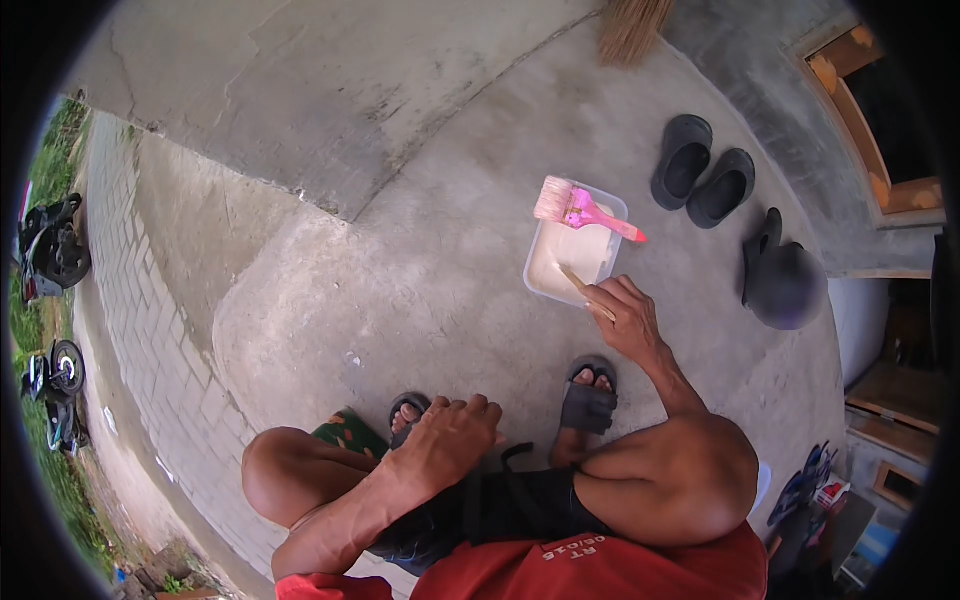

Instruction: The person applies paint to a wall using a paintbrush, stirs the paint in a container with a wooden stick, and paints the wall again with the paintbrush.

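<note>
My right hand [625, 318] is closed around a thin wooden stick [574, 278], whose far end dips into pale, cream-coloured paint [556, 252]. The paint sits in a rectangular clear plastic container [530, 273] on the concrete floor. Across the container's far part lies a paintbrush [582, 210] with a pink, paint-spotted handle and paint-coated bristles pointing left. Over my lap, my left hand [450, 440] is held back-up with its fingers curled. I see nothing in it; its palm is hidden.
Black clogs [684, 165] and other dark footwear [765, 250] stand right of the container. A broom [632, 30] leans in at the top. A raised concrete slab [260, 90] edges the upper left. Parked motorbikes [58, 245] stand beyond the paved path [150, 290].
</note>
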The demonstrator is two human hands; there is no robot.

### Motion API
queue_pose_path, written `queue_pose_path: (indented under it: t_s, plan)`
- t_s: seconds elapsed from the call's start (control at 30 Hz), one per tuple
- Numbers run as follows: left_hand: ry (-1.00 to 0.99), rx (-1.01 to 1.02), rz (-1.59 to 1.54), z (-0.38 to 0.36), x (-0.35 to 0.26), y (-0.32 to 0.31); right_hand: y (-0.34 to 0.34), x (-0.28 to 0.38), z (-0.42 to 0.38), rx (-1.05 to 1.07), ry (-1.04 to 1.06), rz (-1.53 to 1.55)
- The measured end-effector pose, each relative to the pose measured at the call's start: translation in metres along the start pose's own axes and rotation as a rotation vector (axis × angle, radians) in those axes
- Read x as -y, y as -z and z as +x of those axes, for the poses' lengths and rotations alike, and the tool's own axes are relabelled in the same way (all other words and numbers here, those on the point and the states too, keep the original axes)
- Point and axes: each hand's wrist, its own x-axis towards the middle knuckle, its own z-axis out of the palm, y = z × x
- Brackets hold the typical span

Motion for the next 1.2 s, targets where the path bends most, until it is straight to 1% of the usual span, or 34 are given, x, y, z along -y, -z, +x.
queue_pose_path:
  t_s: [0.07,0.13,0.17,0.23,0.27,0.33,0.37,0.43,0.47,0.57,0.67,0.7,0.73,0.8,0.83,0.93,0.97,1.0,1.07,1.1,1.2]
  plan:
    - [-0.019,0.006,-0.017,0.003,-0.002,0.000,0.002,-0.003,0.004,-0.024,0.003,0.023]
    - [-0.026,0.007,-0.002,0.004,-0.003,-0.001,-0.002,-0.005,0.017,-0.123,-0.030,-0.089]
    - [-0.021,0.002,0.009,0.004,-0.002,-0.001,-0.004,-0.008,0.014,-0.125,-0.024,-0.089]
    - [-0.006,-0.002,0.018,0.001,-0.001,-0.003,-0.009,-0.008,0.002,-0.161,-0.100,-0.122]
    - [-0.002,0.000,0.031,0.000,-0.001,-0.003,-0.013,-0.010,-0.001,-0.159,-0.096,-0.121]
    - [-0.005,0.009,0.023,0.002,-0.003,-0.001,-0.010,-0.003,-0.004,-0.070,-0.020,-0.024]
    - [-0.010,0.023,0.020,0.002,-0.003,-0.001,-0.006,-0.005,-0.002,-0.072,-0.030,-0.026]
    - [-0.013,0.022,0.021,0.003,-0.002,-0.003,-0.003,-0.014,0.014,-0.175,-0.061,-0.122]
    - [-0.006,0.017,0.018,0.001,-0.001,-0.003,-0.004,-0.011,0.013,-0.175,-0.056,-0.118]
    - [0.004,0.016,0.003,0.000,-0.002,-0.001,-0.006,-0.003,-0.006,-0.061,-0.012,-0.058]
    - [-0.030,0.025,0.028,0.004,-0.003,0.000,-0.010,-0.008,0.015,-0.118,0.016,-0.106]
    - [-0.028,0.026,0.030,0.004,-0.003,0.001,-0.009,-0.017,0.018,-0.151,-0.011,-0.165]
    - [-0.015,0.043,0.040,0.003,-0.002,0.001,-0.010,-0.019,0.013,-0.152,-0.008,-0.161]
    - [0.001,0.061,0.044,-0.001,-0.002,0.001,-0.007,-0.012,-0.002,-0.115,-0.023,-0.168]
    - [0.001,0.057,0.031,0.000,-0.002,-0.001,-0.008,-0.003,-0.007,-0.083,0.014,-0.124]
    - [-0.021,0.048,0.021,0.003,-0.005,-0.001,-0.012,0.000,0.008,-0.067,0.035,-0.086]
    - [-0.028,0.038,0.020,0.004,-0.005,-0.001,-0.013,-0.006,0.016,-0.106,-0.013,-0.129]
    - [-0.024,0.036,0.019,0.003,-0.004,0.000,-0.012,-0.009,0.013,-0.105,-0.009,-0.127]
    - [0.013,0.065,0.040,0.000,-0.003,0.002,-0.008,-0.010,0.004,-0.130,-0.097,-0.168]
    - [0.015,0.063,0.037,0.000,-0.003,0.001,-0.008,-0.002,-0.001,-0.099,-0.079,-0.094]
    - [-0.024,0.035,-0.011,0.002,-0.005,-0.002,-0.012,0.005,0.005,-0.053,-0.017,-0.029]
